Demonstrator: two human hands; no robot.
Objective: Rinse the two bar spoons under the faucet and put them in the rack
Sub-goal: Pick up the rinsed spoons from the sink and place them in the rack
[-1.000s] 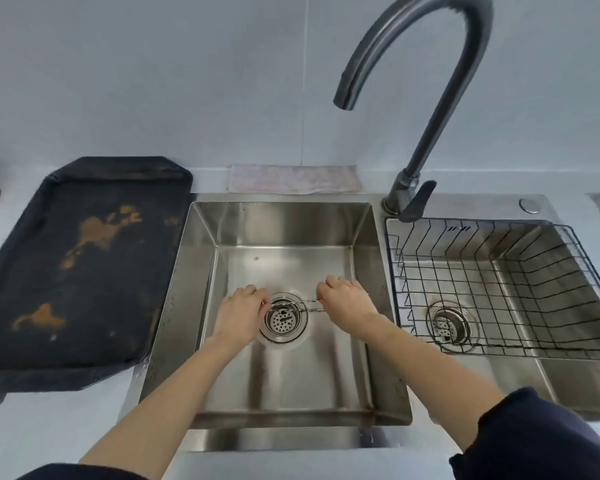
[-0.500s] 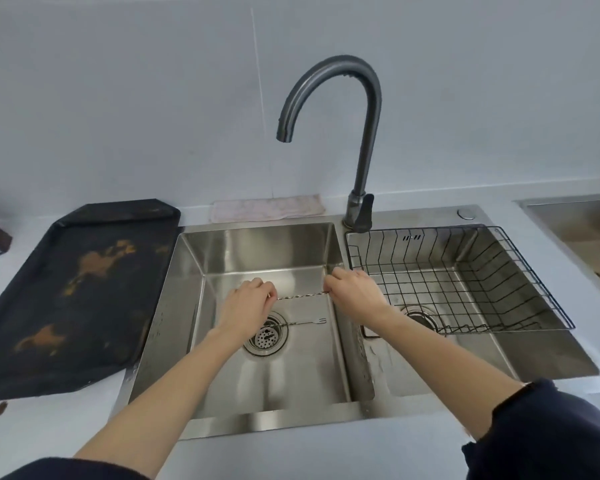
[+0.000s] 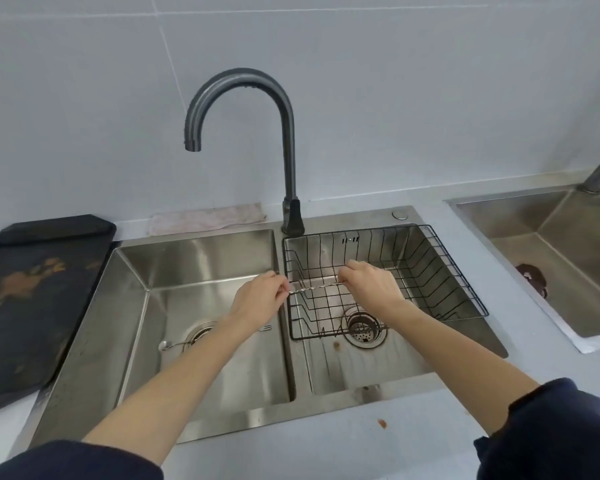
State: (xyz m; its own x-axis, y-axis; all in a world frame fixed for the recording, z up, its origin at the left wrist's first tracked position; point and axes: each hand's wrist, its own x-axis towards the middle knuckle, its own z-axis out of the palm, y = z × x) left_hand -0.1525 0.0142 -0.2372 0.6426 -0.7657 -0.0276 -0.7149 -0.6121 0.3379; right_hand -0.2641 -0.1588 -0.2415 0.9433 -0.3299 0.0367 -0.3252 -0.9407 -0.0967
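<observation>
A thin twisted metal bar spoon [image 3: 314, 288] is held level between my two hands, one end pinched by my left hand [image 3: 260, 299], the other by my right hand [image 3: 368, 282]. It hangs over the divider and the left side of the black wire rack [image 3: 465, 271], which sits in the right basin. A second bar spoon [image 3: 174, 344] lies on the floor of the left basin [image 3: 201, 258], across the drain, partly hidden by my left forearm. The dark curved faucet [image 3: 284, 140] stands behind the divider, its spout over the left basin, with no water running.
A black, rust-stained tray [image 3: 32, 292] lies on the counter at the left. A pale cloth [image 3: 205, 218] lies behind the left basin. Another steel sink [image 3: 568, 271] with its own tap is at the far right. The right basin's drain [image 3: 362, 329] shows under the rack.
Both hands lifted one bar spoon off the left basin floor and carried it right, over the divider to the rack. The other spoon stayed by the drain. The view pulled back.
</observation>
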